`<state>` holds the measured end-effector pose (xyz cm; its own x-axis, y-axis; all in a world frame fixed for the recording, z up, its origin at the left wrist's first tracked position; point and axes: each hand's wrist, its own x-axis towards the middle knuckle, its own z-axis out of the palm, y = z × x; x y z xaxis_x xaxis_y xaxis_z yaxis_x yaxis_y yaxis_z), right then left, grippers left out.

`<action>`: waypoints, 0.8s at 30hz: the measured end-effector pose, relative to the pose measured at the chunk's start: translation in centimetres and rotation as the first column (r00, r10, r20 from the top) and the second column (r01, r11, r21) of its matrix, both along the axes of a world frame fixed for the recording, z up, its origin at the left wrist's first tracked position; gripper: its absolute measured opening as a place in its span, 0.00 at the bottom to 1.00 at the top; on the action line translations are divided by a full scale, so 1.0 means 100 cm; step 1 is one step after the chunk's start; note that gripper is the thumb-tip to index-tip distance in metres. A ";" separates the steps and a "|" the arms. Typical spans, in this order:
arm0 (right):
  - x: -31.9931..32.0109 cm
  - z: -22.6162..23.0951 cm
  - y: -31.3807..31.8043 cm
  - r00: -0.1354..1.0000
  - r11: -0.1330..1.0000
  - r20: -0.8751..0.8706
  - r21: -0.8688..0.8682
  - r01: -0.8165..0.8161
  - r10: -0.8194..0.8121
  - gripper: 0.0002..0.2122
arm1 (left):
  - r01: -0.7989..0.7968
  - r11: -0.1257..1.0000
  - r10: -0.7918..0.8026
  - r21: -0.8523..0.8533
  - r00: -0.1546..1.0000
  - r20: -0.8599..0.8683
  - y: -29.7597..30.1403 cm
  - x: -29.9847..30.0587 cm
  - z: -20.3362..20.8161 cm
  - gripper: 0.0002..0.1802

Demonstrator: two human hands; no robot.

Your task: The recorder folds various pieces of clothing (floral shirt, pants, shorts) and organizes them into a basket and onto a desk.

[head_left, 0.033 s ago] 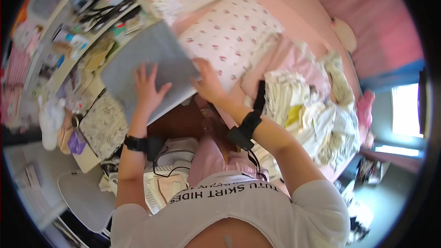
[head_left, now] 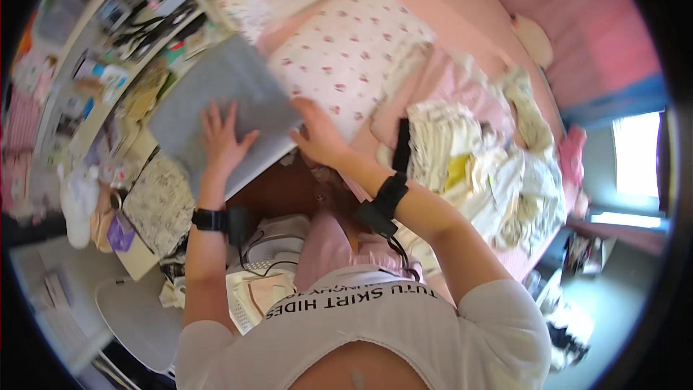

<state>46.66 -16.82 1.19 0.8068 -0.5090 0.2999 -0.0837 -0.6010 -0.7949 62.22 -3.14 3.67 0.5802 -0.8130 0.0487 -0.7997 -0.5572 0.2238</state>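
Note:
A flat grey piece of fabric (head_left: 224, 76) lies spread over a surface with a pale front edge, between the shelves and the bed. My left hand (head_left: 225, 141) rests palm down on its near part, fingers spread. At the fabric's right edge is my right hand (head_left: 319, 136), thumb and fingers apart; whether it pinches the edge cannot be made out. Just beyond my right hand lies a white pillow (head_left: 346, 58) with small red flower prints. Both my wrists wear black bands with small boxes and cables.
The pink bed (head_left: 447, 0) holds a heap of folded white clothes (head_left: 476, 166) on the right. Crowded shelves (head_left: 144, 29) stand at the left. Near my left forearm are a patterned cloth item (head_left: 159, 195) and a white plush toy (head_left: 79, 202). A perforated white basket (head_left: 278, 238) sits beside my legs.
The whole view has shifted slightly, so the scene sits a little further left. Both hands keep nearly the same places on the grey fabric.

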 end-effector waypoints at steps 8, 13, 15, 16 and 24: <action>-0.154 -0.003 -0.006 0.976 0.934 -0.192 0.319 0.162 -0.104 0.18 | 0.269 0.943 -0.278 -0.197 0.960 -0.021 -0.053 -0.050 -0.012 0.38; -0.273 -0.029 -0.011 0.888 0.767 -0.243 0.446 0.461 -0.392 0.16 | 0.585 0.745 -0.656 -0.319 0.559 -0.506 -0.097 -0.209 -0.035 0.27; -0.329 -0.059 -0.008 0.796 0.675 -0.281 0.423 0.605 -0.537 0.16 | 0.654 0.677 -0.674 -0.336 0.368 -0.641 -0.104 -0.266 -0.039 0.26; -0.360 -0.073 -0.005 0.735 0.610 -0.329 0.414 0.676 -0.593 0.17 | 0.676 0.653 -0.668 -0.341 0.302 -0.681 -0.105 -0.295 -0.041 0.24; -0.588 -0.160 -0.003 0.395 0.275 -0.606 0.286 0.918 -0.691 0.24 | 0.694 0.710 -0.169 -0.118 0.006 -0.986 -0.090 -0.427 -0.079 0.17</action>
<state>-12.14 -17.16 -14.86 -0.1579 -0.8976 -0.4115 -0.5600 0.4246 -0.7114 19.50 -12.13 -4.28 -0.5257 -0.7089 -0.4702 -0.2306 -0.4133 0.8809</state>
